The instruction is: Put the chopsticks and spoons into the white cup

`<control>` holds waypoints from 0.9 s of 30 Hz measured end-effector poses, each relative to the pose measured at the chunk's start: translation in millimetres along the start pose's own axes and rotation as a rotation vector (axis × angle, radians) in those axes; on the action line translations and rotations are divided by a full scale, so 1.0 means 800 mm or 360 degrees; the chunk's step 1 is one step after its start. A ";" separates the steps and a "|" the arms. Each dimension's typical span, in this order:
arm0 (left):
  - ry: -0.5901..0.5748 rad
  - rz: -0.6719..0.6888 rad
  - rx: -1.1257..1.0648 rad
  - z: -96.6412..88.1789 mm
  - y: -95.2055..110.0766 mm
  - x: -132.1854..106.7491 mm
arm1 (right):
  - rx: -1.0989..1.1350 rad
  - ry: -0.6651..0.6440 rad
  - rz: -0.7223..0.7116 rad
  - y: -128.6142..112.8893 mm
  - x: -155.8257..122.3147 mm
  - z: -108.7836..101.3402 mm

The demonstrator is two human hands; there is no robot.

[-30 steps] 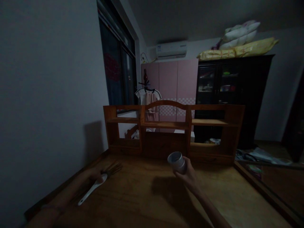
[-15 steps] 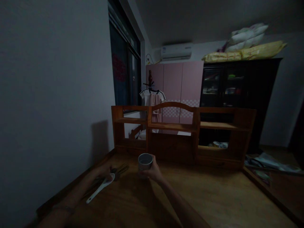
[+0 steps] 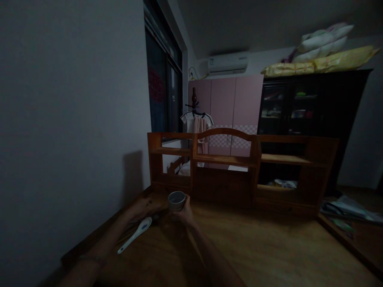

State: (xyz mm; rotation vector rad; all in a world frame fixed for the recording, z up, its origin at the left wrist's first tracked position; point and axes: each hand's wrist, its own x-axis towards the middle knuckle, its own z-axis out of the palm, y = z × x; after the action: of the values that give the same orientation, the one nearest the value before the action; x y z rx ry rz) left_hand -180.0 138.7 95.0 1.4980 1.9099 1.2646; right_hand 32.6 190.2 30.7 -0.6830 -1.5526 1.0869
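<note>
My right hand (image 3: 184, 215) is wrapped around a grey cup (image 3: 176, 202) from its right side. The cup is upright, its open top towards me, and its inside is too dark to make out. My left hand (image 3: 143, 208) is to the left of the cup, over some thin sticks that look like chopsticks (image 3: 127, 234); dimness and blur hide how its fingers are set. Just below that hand lies a white spoon (image 3: 136, 234) with a blue mark in its bowl, its handle pointing towards me. Small dark items (image 3: 155, 217) beside the spoon bowl are unclear.
The wooden tabletop (image 3: 254, 243) meets a wall (image 3: 89, 119) on the left. A wooden shelf unit (image 3: 224, 159) stands along its back edge. Beyond are a pink wardrobe (image 3: 221, 99), a dark cabinet (image 3: 329, 119) and hanging clothes (image 3: 197, 123).
My left hand has moved off the spoon bowl, up and away, so the bowl now shows. The cup, in my right hand, has shifted left towards it. The view has turned slightly left.
</note>
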 end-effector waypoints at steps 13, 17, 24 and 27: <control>0.0384 0.1548 0.0177 0.088 0.229 -0.099 | -0.0696 -0.0064 -0.0102 -0.108 -0.058 -0.228; 0.0012 0.2297 0.0430 0.204 0.220 -0.122 | -0.1051 0.0211 -0.0124 -0.117 -0.096 -0.320; 0.0091 0.2495 0.0486 0.330 0.179 -0.133 | -0.1505 0.0535 -0.0273 -0.106 -0.167 -0.418; 0.0263 0.2430 0.0422 0.344 0.163 -0.128 | -0.1740 0.0590 -0.0475 -0.093 -0.191 -0.436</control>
State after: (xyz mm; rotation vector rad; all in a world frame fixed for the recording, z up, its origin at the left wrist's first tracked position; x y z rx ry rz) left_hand 136.2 157.7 42.1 3.2652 0.7219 1.6230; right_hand 415.8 128.2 36.1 -1.2243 -1.7653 -0.2036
